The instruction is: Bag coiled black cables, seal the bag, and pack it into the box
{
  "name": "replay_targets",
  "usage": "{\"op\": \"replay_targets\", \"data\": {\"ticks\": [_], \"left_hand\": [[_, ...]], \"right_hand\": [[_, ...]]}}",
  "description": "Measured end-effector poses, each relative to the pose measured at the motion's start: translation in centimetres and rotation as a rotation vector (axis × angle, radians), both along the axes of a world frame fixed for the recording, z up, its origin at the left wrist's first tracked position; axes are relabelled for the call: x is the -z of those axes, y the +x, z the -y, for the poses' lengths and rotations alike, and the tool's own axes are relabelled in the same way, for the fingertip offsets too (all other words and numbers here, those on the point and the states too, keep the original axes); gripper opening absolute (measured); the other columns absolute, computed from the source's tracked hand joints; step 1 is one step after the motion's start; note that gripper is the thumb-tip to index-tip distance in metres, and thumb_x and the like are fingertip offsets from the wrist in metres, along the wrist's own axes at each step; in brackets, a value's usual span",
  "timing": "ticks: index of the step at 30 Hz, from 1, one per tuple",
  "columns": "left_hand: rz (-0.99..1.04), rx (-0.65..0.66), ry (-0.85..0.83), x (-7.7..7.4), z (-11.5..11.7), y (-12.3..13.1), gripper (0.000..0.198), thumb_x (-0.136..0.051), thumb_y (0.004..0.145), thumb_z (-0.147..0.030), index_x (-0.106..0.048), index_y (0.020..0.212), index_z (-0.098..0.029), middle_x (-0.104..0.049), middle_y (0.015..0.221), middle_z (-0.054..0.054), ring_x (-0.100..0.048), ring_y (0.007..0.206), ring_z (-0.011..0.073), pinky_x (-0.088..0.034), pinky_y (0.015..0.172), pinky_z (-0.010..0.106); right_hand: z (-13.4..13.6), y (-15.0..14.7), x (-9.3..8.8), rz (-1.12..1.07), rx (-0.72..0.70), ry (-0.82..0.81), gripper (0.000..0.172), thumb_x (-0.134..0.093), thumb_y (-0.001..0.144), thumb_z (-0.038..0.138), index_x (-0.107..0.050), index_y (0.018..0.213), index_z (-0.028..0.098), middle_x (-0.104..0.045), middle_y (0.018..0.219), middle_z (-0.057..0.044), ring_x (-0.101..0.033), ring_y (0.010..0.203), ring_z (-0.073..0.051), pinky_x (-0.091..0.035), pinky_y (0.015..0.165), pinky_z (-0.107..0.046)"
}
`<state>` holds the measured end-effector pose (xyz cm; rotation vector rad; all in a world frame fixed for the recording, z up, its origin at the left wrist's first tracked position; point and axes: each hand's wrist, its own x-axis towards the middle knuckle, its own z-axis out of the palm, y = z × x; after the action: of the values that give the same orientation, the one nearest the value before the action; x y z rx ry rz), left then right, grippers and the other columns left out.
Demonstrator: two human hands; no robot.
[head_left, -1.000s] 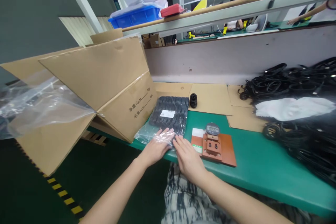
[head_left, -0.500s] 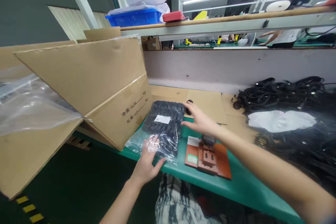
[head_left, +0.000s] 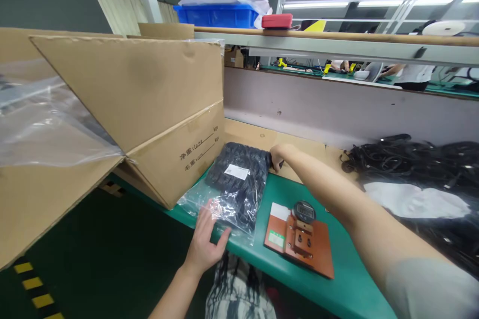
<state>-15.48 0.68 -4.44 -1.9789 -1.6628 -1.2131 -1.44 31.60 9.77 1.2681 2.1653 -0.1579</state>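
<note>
View: head camera, looking down along the green counter (head_left: 284, 189).
Bag: black cable coils in a clear plastic bag (head_left: 237, 184), flat on the counter, label up.
Left hand (head_left: 204, 241): grip open, fingers spread, fingertips on the film at the bag's near edge; nothing held.
Right hand (head_left: 279, 157): grip curled at the bag's far right corner, over a dark item; cannot tell if it has hold.
Edges: cardboard carton (head_left: 175, 159) touches the bag's left side. Counter's near edge lies just below the bag. Brown plate (head_left: 299, 244) with digital gauge (head_left: 304, 212) sits just right of it.
Room: open green strip right of the plate, up to the black cable heap (head_left: 411, 159) and white cloth (head_left: 411, 199). Cardboard sheet (head_left: 299, 147) lies beyond the bag.
Change: right hand was beside the left at the near edge; now at the far corner, arm passing beyond the gauge. Small black coil seen earlier beside the bag is now mostly hidden by that hand.
</note>
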Motion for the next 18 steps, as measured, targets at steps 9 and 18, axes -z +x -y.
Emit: {"op": "replay_targets", "data": {"ticks": [9, 18], "left_hand": [[0.094, 0.025, 0.034, -0.3, 1.1, 0.3, 0.056, -0.062, 0.077, -0.012, -0.039, 0.128, -0.013, -0.04, 0.135, 0.017, -0.033, 0.13, 0.0312, -0.029, 0.108, 0.054], [0.647, -0.284, -0.209, -0.5, 10.9, 3.7, 0.04, -0.048, 0.089, -0.033, -0.042, 0.128, -0.031, -0.038, 0.139, 0.001, -0.034, 0.131, 0.0227, -0.036, 0.104, 0.045]], "right_hand": [[-0.8, 0.4, 1.2, -0.213, 0.18, -0.03, 0.038, -0.089, 0.051, 0.018, -0.063, 0.071, 0.001, -0.055, 0.075, -0.016, -0.058, 0.084, -0.037, -0.049, 0.09, -0.057], [-0.1, 8.8, 3.7, -1.028, 0.416, -0.278, 0.05, -0.072, 0.064, 0.032, -0.055, 0.107, 0.014, -0.056, 0.102, -0.014, -0.059, 0.087, -0.021, -0.058, 0.076, -0.029]]}}
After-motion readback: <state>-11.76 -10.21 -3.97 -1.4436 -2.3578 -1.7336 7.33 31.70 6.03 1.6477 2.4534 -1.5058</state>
